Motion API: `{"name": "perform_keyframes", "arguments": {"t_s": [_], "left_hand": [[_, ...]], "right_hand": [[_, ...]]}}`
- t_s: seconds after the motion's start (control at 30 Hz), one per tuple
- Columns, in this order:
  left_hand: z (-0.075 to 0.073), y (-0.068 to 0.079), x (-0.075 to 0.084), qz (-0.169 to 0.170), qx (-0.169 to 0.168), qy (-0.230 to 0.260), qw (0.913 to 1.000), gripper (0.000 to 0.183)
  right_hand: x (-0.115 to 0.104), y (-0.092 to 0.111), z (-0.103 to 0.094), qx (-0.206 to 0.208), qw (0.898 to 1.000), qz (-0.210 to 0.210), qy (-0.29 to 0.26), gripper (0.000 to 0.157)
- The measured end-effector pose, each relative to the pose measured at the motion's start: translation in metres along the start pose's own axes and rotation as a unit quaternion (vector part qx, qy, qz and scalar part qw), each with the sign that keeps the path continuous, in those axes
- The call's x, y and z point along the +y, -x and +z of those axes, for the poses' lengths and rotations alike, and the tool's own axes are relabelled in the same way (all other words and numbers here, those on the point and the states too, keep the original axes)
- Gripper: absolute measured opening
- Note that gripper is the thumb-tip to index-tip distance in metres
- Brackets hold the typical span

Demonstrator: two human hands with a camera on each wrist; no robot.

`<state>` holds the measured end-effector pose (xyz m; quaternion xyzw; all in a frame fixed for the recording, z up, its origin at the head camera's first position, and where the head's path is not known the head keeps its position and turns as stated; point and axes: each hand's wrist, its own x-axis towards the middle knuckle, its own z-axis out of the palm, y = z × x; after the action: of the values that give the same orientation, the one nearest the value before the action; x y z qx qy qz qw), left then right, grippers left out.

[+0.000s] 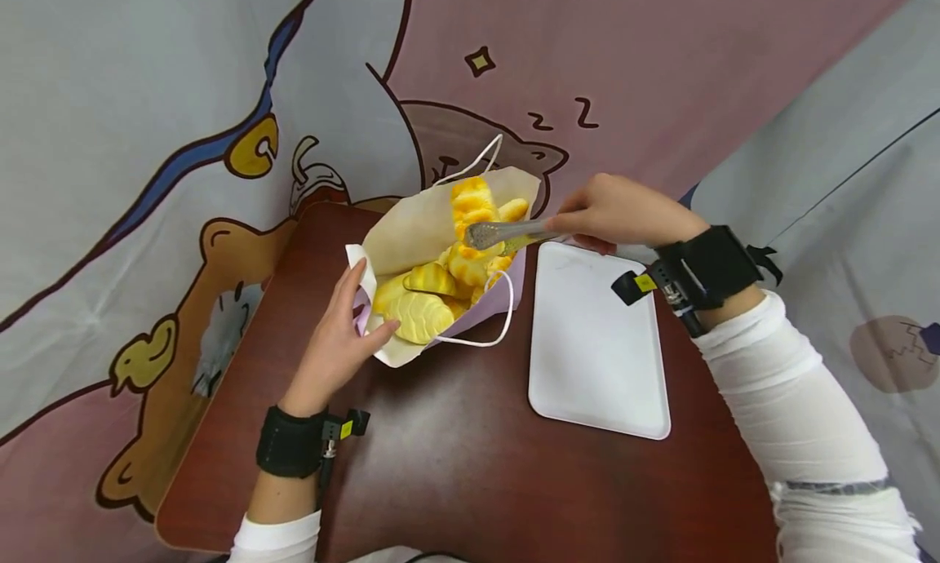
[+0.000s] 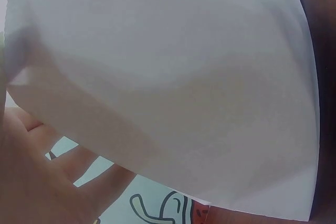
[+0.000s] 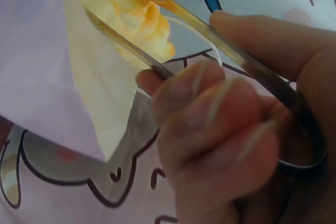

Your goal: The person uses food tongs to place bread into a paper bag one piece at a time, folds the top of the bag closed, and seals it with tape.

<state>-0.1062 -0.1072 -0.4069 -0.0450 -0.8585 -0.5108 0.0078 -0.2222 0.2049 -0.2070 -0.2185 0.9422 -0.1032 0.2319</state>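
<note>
A paper bag (image 1: 404, 241), lilac outside and cream inside, leans open on the table and holds several yellow bread pieces (image 1: 419, 318). My left hand (image 1: 330, 355) grips its left rim, thumb over the inside and fingers along the outer wall. In the left wrist view the bag's pale side (image 2: 184, 103) hides most of that grip. Metal tongs (image 1: 510, 231) are held in my right hand (image 1: 624, 208), fingers curled round both arms. Between the tong tips is a golden, ridged bread piece (image 3: 152, 30), over the back right of the bag's mouth.
A white rectangular tray (image 1: 598, 343) lies on the dark red-brown table (image 1: 455, 465), right of the bag. One white cord handle (image 1: 507, 322) droops over the bag's front, another (image 1: 477, 163) rises behind. Cartoon-printed cloth (image 1: 624, 49) hangs close behind the table.
</note>
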Motion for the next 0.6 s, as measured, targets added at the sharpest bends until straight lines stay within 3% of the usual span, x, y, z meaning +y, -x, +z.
{"name": "perform_keyframes", "arguments": {"t_s": [0.3, 0.6], "left_hand": [[0.003, 0.003, -0.003, 0.012, 0.008, -0.005, 0.9999, 0.091], [0.003, 0.001, -0.003, 0.016, 0.007, -0.001, 0.9999, 0.09]], "right_hand": [[-0.016, -0.04, 0.016, -0.06, 0.998, -0.007, -0.013, 0.042], [-0.025, -0.051, 0.019, -0.06, 0.998, 0.003, -0.032, 0.048]]}}
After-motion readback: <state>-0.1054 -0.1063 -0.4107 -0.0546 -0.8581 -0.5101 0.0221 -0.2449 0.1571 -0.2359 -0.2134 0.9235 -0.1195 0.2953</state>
